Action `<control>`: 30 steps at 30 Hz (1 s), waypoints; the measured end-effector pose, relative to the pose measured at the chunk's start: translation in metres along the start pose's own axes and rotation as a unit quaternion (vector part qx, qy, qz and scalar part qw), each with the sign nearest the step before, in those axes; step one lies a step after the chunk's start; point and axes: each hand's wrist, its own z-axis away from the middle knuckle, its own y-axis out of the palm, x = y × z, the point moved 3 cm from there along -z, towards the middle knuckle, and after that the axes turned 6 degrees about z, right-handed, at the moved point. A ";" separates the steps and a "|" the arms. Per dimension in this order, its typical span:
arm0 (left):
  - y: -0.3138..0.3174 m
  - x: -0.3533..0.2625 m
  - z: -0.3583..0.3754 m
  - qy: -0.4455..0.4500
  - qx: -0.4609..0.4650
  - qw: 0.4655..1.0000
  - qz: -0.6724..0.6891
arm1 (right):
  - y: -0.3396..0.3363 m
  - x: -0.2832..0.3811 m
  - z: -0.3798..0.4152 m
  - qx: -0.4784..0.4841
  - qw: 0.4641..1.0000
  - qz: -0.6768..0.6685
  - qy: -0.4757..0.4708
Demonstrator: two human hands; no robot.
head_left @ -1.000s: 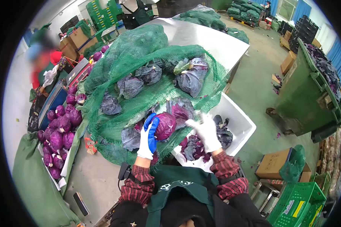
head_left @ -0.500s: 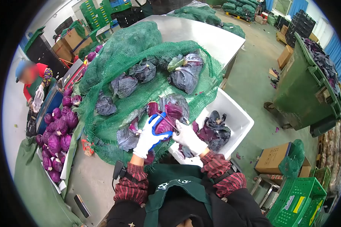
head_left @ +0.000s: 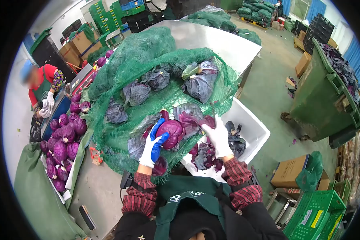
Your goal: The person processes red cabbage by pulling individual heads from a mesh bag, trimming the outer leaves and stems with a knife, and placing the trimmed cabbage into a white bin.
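Observation:
My left hand (head_left: 153, 146), in a white glove with blue palm and fingers, grips the left side of a peeled, shiny red cabbage (head_left: 173, 133). To its right, my right hand (head_left: 218, 140) in a white glove has a purple cabbage leaf (head_left: 206, 121) between thumb and fingers. A thin dark sliver shows above that hand; what it is I cannot make out. Loose outer leaves (head_left: 188, 114) lie around the cabbage on a green mesh sack (head_left: 108, 148). Farther back on the mesh sit several unpeeled cabbages (head_left: 136, 93).
A white bin (head_left: 254, 138) with stripped leaves stands at the right. Peeled cabbages (head_left: 60, 150) are heaped at the left, near a person (head_left: 44, 86) in red sleeves. A green wheeled bin (head_left: 320, 96) full of leaves, a cardboard box (head_left: 290, 172) and green crates (head_left: 314, 212) stand farther right.
My right hand has moved right, away from the cabbage, with a leaf. My left hand stays on the cabbage, whose round purple surface now shows more. The view has shifted slightly.

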 end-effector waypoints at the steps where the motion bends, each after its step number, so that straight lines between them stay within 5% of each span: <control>1: 0.006 0.002 0.001 0.029 -0.024 0.999 0.005 | -0.001 0.023 0.009 0.075 0.997 0.030 -0.014; 2: 0.013 0.003 0.001 0.059 -0.048 0.997 0.012 | -0.002 0.046 0.022 0.056 0.993 -0.018 -0.105; 4: 0.034 -0.007 0.006 0.099 -0.035 0.994 -0.038 | 0.009 0.070 0.038 0.189 0.972 -0.136 0.019; 7: 0.042 -0.006 0.008 0.116 -0.022 0.991 -0.064 | 0.001 0.079 0.042 0.191 0.946 -0.241 0.101; 9: 0.040 -0.001 0.011 0.025 -0.031 0.977 0.208 | 0.001 0.061 0.037 0.131 0.972 -0.186 0.067; 10: 0.030 0.005 0.010 0.027 -0.031 0.978 0.207 | 0.006 0.036 0.025 0.124 0.986 -0.098 0.056; 12: 0.011 0.029 0.006 -0.125 0.020 0.849 0.513 | 0.002 -0.013 0.003 0.041 0.988 -0.091 0.118; 13: 0.022 0.018 0.007 -0.137 0.033 0.831 0.538 | -0.008 -0.024 -0.006 0.020 0.999 0.022 0.034; 16: 0.026 0.008 0.010 -0.114 0.032 0.850 0.513 | -0.026 0.012 -0.002 0.083 0.995 -0.011 0.046; 18: 0.024 0.017 0.009 -0.140 0.016 0.829 0.541 | -0.015 0.045 0.004 0.063 0.994 0.004 -0.092; 19: 0.030 0.016 0.010 -0.123 0.004 0.870 0.477 | -0.031 0.085 0.009 0.177 0.982 -0.072 -0.011; 20: 0.035 0.013 0.011 -0.106 -0.009 0.906 0.410 | -0.031 0.104 0.011 0.178 0.979 -0.087 -0.053; 22: 0.043 0.011 0.018 -0.138 -0.018 0.896 0.421 | -0.010 0.106 0.007 0.166 0.968 -0.121 -0.141; 24: 0.047 0.010 0.022 -0.157 0.019 0.861 0.484 | -0.015 0.109 0.007 0.202 0.948 -0.242 0.034; 26: 0.040 0.019 0.023 -0.153 0.031 0.858 0.489 | -0.028 0.115 0.006 0.215 0.898 -0.368 0.105; 28: 0.039 0.031 0.025 -0.204 0.095 0.749 0.624 | -0.038 0.109 0.000 0.172 0.914 -0.358 0.080; 30: 0.041 0.029 0.026 -0.219 0.069 0.717 0.658 | -0.037 0.109 0.006 0.204 0.896 -0.383 0.098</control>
